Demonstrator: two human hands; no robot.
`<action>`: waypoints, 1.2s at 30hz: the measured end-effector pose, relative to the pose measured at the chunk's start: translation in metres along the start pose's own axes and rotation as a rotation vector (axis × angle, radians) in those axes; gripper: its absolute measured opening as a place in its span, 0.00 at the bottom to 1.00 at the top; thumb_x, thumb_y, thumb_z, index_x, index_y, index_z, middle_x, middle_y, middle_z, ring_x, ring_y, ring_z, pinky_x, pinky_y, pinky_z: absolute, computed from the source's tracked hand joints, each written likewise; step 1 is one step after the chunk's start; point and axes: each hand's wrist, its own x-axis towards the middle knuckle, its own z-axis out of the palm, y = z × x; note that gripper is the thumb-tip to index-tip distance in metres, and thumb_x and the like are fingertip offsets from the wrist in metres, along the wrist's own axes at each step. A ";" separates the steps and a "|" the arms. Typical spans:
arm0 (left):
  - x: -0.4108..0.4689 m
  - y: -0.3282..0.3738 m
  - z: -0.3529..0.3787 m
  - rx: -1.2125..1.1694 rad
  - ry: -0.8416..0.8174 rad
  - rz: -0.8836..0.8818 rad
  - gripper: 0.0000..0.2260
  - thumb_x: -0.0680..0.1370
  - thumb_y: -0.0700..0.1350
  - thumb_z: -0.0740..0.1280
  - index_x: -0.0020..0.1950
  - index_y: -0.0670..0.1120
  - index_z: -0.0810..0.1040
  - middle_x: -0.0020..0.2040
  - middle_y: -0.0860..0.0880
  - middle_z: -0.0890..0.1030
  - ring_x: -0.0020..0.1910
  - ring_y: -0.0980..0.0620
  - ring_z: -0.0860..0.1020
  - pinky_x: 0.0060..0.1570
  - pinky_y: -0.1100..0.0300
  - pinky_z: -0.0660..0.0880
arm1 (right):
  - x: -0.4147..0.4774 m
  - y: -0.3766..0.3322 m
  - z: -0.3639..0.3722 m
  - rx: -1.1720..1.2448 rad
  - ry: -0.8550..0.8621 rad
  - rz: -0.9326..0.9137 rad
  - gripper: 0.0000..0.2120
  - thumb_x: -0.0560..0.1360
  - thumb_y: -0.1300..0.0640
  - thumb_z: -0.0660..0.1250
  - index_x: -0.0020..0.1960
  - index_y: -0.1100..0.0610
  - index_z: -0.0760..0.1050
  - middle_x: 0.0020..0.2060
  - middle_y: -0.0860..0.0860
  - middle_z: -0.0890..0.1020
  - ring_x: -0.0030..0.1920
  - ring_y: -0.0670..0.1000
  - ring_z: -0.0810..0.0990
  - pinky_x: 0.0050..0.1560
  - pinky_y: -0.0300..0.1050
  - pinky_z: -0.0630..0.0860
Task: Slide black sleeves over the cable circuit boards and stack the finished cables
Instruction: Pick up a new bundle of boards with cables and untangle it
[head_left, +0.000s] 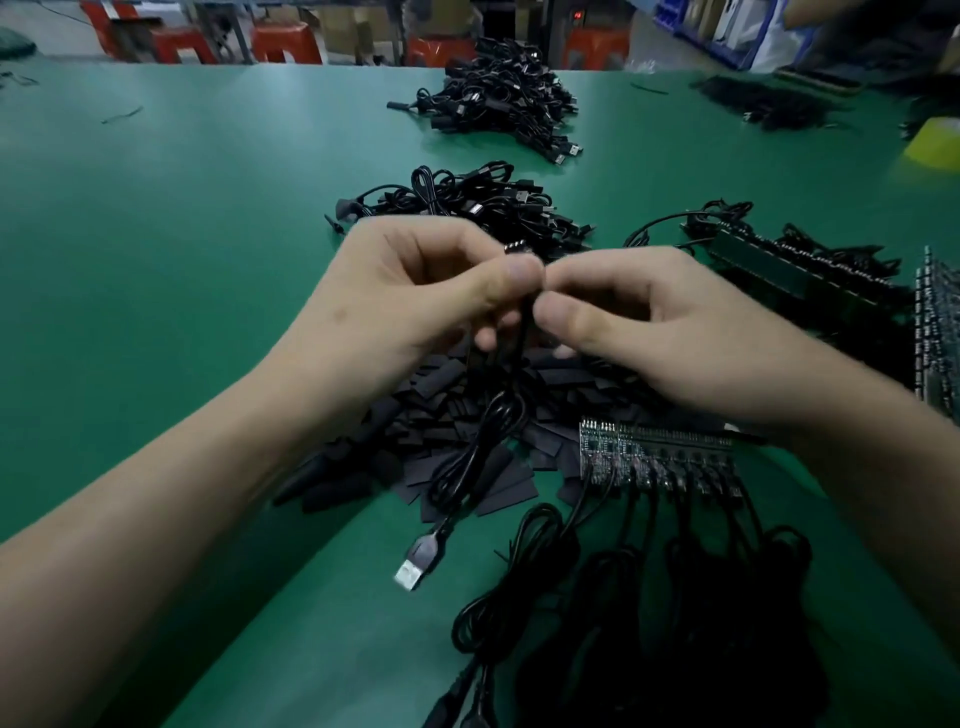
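My left hand (431, 291) and my right hand (639, 322) meet above the table, both pinching the top end of one black cable (483, 447). A small dark tip of its board or sleeve (515, 248) pokes out above my left thumb; the rest is hidden by fingers. The cable hangs down and ends in a USB plug (415, 566) on the green mat. Under my hands lies a heap of flat black sleeves (441, 410). A strip of joined circuit boards with cables (654, 457) lies below my right wrist. A pile of cables (467, 202) sits just beyond my hands.
A second cable pile (509, 98) lies farther back. More board strips (810, 270) lie at the right, with another at the right edge (935, 322). A yellow object (935, 143) sits far right. Red stools (285, 44) stand beyond the green table (182, 208).
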 end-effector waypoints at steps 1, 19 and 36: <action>0.001 0.003 0.000 0.044 0.035 0.038 0.09 0.76 0.48 0.72 0.39 0.45 0.82 0.30 0.52 0.81 0.27 0.58 0.75 0.31 0.69 0.71 | 0.001 -0.002 0.008 0.047 0.030 -0.011 0.09 0.82 0.49 0.66 0.53 0.51 0.83 0.49 0.52 0.86 0.50 0.55 0.84 0.57 0.56 0.80; 0.024 -0.008 -0.014 1.471 -0.272 -0.225 0.12 0.69 0.61 0.77 0.45 0.55 0.85 0.40 0.52 0.82 0.41 0.45 0.81 0.39 0.55 0.78 | 0.019 -0.023 -0.011 -0.325 -0.021 0.148 0.16 0.81 0.45 0.64 0.41 0.51 0.82 0.26 0.48 0.69 0.26 0.48 0.64 0.27 0.42 0.61; 0.013 0.028 -0.039 0.355 -0.422 -0.186 0.10 0.71 0.54 0.75 0.41 0.49 0.79 0.41 0.42 0.85 0.38 0.49 0.79 0.38 0.61 0.73 | 0.011 -0.008 -0.008 -0.003 -0.014 -0.029 0.09 0.75 0.45 0.73 0.45 0.50 0.83 0.34 0.53 0.80 0.35 0.45 0.73 0.37 0.41 0.69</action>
